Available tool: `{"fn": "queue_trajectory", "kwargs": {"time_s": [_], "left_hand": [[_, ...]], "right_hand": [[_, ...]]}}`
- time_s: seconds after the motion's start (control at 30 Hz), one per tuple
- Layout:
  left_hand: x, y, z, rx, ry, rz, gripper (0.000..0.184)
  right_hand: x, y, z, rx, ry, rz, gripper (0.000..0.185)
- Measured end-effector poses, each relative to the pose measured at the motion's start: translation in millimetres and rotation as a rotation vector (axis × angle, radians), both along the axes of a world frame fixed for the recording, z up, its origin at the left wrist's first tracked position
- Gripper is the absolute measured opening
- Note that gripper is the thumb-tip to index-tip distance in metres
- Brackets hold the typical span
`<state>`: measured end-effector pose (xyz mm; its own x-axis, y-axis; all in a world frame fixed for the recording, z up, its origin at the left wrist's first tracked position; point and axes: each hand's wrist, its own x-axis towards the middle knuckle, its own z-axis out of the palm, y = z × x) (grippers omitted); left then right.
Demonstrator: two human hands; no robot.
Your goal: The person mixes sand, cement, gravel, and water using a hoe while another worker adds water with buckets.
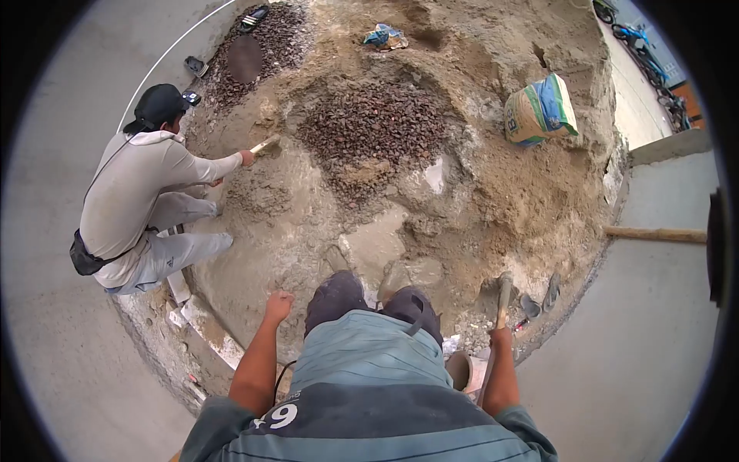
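Note:
My right hand (500,337) is wrapped round the wooden handle of a shovel (504,302), low at my right side. The shovel's lower end rests in the wet sand, and its blade is only partly visible. My left hand (279,306) hangs in front of my left side with the fingers curled in and nothing visible in them. Beneath it spreads grey wet mortar (246,262). Between my feet and the gravel pile (373,131) lies a shallow watery puddle (375,245).
At the left a co-worker (146,185) bends forward, gripping a wooden-handled tool (265,145). A cement bag (540,112) stands on the sand (523,192) at right. Sandals (551,292) lie near the right edge. A bucket (459,371) sits by my right leg; a wooden pole (654,234) juts in.

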<state>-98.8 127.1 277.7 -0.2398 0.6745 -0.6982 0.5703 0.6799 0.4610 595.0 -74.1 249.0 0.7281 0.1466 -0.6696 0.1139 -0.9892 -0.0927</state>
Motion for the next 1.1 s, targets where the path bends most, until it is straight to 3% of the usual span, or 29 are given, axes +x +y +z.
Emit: {"fn": "queue_trajectory", "kwargs": {"time_s": [0.13, 0.2, 0.33, 0.4, 0.47, 0.5, 0.67, 1.1], "left_hand": [[-21.1, -56.6, -6.3, -0.172, -0.070, 0.208, 0.018], [-40.2, -86.0, -34.4, -0.111, -0.051, 0.210, 0.020], [-32.9, -104.9, -30.6, 0.038, -0.055, 0.344, 0.021], [-22.8, -110.8, -22.2, 0.055, -0.093, 0.451, 0.021], [-15.6, -120.7, -25.0, 0.059, -0.129, 0.499, 0.020], [-12.3, -125.8, -26.0, 0.054, -0.146, 0.497, 0.019], [-6.0, -139.5, -35.4, -0.064, -0.183, 0.510, 0.017], [6.6, -104.0, -42.0, 0.046, -0.200, 0.477, 0.020]], "right_hand": [[-5.9, 18.0, 21.7, -0.036, 0.070, 0.103, 0.016], [-19.3, 16.8, 23.3, -0.038, 0.102, 0.089, 0.015], [-14.7, -15.8, -42.4, -0.201, 0.241, 0.027, 0.014], [-39.8, -7.1, 4.1, -0.124, 0.246, 0.293, 0.014], [-104.5, 22.0, 116.6, 0.090, 0.217, 0.641, 0.015], [-109.0, 20.0, 120.9, 0.053, 0.227, 0.651, 0.015], [-87.6, -10.0, 78.4, -0.172, 0.254, 0.551, 0.015], [-64.3, -19.4, 60.7, -0.280, 0.259, 0.554, 0.015]]}}
